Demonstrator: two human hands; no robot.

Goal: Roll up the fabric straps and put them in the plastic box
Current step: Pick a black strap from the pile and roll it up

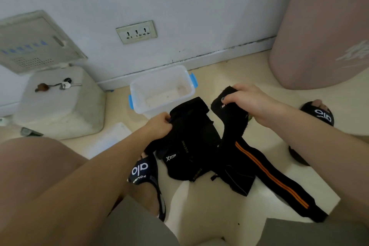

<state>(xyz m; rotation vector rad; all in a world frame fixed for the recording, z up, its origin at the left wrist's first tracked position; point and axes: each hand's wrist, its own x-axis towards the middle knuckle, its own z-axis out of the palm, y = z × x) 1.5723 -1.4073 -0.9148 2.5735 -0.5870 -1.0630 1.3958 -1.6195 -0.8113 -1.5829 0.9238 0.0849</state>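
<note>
Item: black fabric straps, several, heaped on the floor between the person's feet, below and between both hands. Left hand (pixel 159 124): fingers curled, pinching the edge of a broad black strap (pixel 189 126) with white lettering lower down; this piece sits just in front of the left hand. Right hand (pixel 247 100): fingers and thumb curled round the top end of a second strap (pixel 269 175), a long one with an orange stripe that trails down and away under the right forearm. Hands are apart, each gripping its own piece. Plastic box (pixel 191 90): clear, blue latches, open, nothing visibly inside; it stands just beyond both hands, nearer the left, against the wall. Lid (pixel 111 138): probably the pale flat piece lying below the left hand. Handling, by judgement: light, soft, limp cloth that sags and will not hold shape; fuzzy ends may cling to each other. Best taken at one free end, pinched flat between thumb and fingers, then wound tight so the roll does not spring open. Other: keys (pixel 65 85) on a pale block, well left of the left hand.
</note>
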